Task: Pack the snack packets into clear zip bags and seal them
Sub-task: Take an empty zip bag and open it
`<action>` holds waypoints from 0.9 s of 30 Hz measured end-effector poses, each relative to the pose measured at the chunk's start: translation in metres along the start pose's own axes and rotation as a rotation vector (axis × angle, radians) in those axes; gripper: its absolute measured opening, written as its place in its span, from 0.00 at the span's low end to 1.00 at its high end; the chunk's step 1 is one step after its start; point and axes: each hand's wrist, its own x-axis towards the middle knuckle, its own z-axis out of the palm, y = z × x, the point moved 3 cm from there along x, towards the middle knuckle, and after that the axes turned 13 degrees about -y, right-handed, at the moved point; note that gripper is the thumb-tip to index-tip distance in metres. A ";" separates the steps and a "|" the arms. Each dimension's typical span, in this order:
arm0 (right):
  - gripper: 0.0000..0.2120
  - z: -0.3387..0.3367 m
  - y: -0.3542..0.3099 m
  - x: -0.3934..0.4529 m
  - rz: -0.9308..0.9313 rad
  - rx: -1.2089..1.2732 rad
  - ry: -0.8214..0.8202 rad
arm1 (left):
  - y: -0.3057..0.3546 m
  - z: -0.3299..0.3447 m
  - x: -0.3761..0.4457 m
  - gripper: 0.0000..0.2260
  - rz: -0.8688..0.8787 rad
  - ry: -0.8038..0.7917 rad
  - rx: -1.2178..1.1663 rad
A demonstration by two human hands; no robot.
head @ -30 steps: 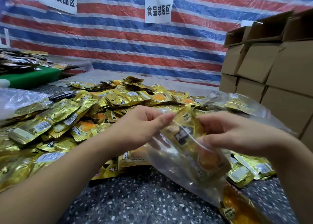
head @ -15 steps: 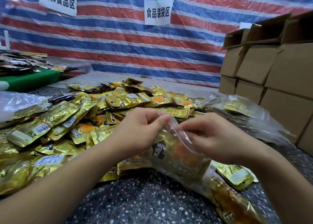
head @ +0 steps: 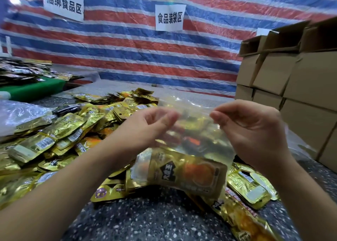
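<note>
Gold foil snack packets (head: 54,137) are lying heaped on the speckled table (head: 149,220) at the left. The left hand (head: 145,129) is pinching the top left edge of the clear zip bag (head: 197,131), which is hanging above the table between the hands with a packet (head: 187,175) sitting inside at its bottom. The right hand (head: 251,131) is pinching the top right edge. Cardboard boxes (head: 291,80) are standing stacked at the right.
</note>
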 end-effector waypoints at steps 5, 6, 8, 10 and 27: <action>0.06 0.000 0.000 -0.002 0.013 -0.005 0.124 | 0.000 0.007 -0.003 0.12 -0.044 -0.105 -0.123; 0.05 -0.001 0.000 -0.001 0.017 0.029 0.144 | 0.003 0.007 -0.003 0.11 -0.024 -0.106 -0.192; 0.05 -0.002 0.000 0.000 0.027 0.075 0.151 | 0.006 0.006 -0.003 0.10 0.005 -0.087 -0.249; 0.06 -0.002 0.001 0.000 0.049 0.084 0.104 | 0.005 0.004 -0.001 0.11 0.010 -0.031 -0.210; 0.06 0.038 0.054 -0.018 0.715 0.504 -0.146 | -0.021 -0.019 0.006 0.13 -0.192 0.264 -0.094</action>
